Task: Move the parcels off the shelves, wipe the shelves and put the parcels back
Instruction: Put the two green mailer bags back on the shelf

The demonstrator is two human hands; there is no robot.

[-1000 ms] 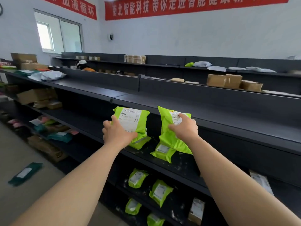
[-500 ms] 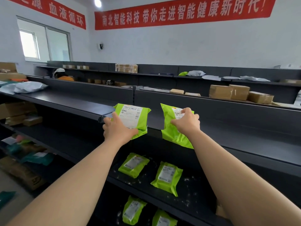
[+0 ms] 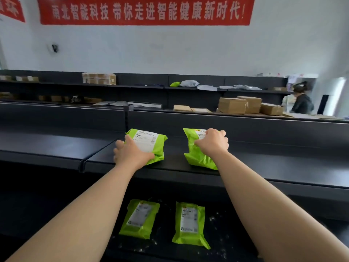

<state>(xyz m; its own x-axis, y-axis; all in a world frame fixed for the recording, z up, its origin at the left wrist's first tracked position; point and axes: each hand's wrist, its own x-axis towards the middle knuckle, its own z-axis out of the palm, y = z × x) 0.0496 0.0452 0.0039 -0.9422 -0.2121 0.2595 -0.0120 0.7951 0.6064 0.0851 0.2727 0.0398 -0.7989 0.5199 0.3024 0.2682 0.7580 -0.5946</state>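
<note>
My left hand (image 3: 132, 153) grips a green parcel (image 3: 153, 139) with a white label, which lies on the black top shelf (image 3: 264, 163). My right hand (image 3: 213, 142) grips a second green parcel (image 3: 196, 157) a little to the right on the same shelf. On the dusty shelf below (image 3: 222, 242) lie two more green parcels, one on the left (image 3: 139, 218) and one on the right (image 3: 189, 225), between my forearms.
Behind the top shelf's back panel stand cardboard boxes (image 3: 239, 104) and flat envelopes. Farther shelving along the wall holds boxes (image 3: 99, 78) and grey bags (image 3: 188, 83). A person (image 3: 301, 101) stands at the far right. White specks litter the lower shelf.
Both hands have carried the two green parcels up from in front of the lower shelf and set them down on the top shelf. The view has tilted up and to the right.
</note>
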